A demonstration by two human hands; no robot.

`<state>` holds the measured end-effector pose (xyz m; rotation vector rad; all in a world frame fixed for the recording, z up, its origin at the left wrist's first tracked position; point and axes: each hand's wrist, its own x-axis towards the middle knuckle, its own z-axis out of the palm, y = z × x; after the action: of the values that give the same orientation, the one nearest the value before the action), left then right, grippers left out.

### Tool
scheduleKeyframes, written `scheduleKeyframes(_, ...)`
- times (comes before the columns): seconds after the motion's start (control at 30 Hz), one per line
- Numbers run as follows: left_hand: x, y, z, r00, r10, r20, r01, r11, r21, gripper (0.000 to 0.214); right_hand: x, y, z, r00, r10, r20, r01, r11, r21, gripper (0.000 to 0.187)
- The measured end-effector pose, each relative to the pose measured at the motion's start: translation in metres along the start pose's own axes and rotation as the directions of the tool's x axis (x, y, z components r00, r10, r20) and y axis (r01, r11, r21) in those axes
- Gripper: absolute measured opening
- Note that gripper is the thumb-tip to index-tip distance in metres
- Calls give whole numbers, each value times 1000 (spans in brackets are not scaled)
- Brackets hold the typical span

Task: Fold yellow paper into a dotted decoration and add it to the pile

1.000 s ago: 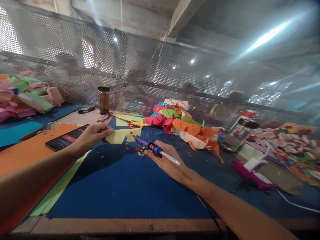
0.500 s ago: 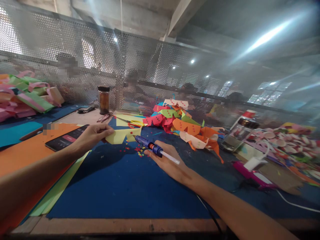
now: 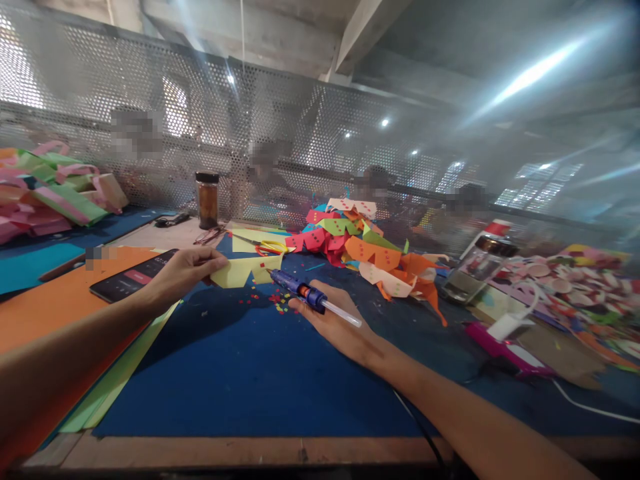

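In an apparent gluing step, a notched pale-yellow paper strip (image 3: pixel 237 274) is pinched over the bench (image 3: pixel 260 380) by fingers of the left hand (image 3: pixel 194 268), a blue plastic glue gun (image 3: pixel 293 287) is clasped in the right hand (image 3: pixel 340 315), and nozzle steadiness is needed next.

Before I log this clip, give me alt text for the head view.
The left hand holds a yellow paper cutout while the right hand points a blue glue gun at it; coloured paper cutouts lie heaped beyond on a blue surface.
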<state>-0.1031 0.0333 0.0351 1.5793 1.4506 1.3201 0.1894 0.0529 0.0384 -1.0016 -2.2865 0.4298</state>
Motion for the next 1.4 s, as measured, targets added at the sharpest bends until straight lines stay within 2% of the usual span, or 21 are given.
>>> scheduleKeyframes(0.17,0,-2,0,1000,-11,-21,11,1000,-6,38,1,-10,-5,999,45,19,-47,996,78,29)
scheduleKeyframes(0.37,3,-9,-2,1000,8,-19,-8,1000,-19,37,0,-8,-6,998,39,50,-41,999,33,32)
scheduleKeyframes(0.57,8,-18,-5,997,-22,-72,16,997,-72,38,2,-4,-3,986,96,140,-122,974,191,32)
scheduleKeyframes(0.87,5,-8,-10,984,-91,-151,61,980,-191,34,5,1,-1,975,99,198,-149,954,259,36)
scheduleKeyframes(1.2,4,-6,-9,984,-94,-149,60,974,-220,34,12,-9,10,899,101,426,-199,961,192,37)
scheduleKeyframes(1.4,7,-10,-9,981,-97,-169,59,975,-216,32,18,-11,11,869,107,482,-195,971,137,37)
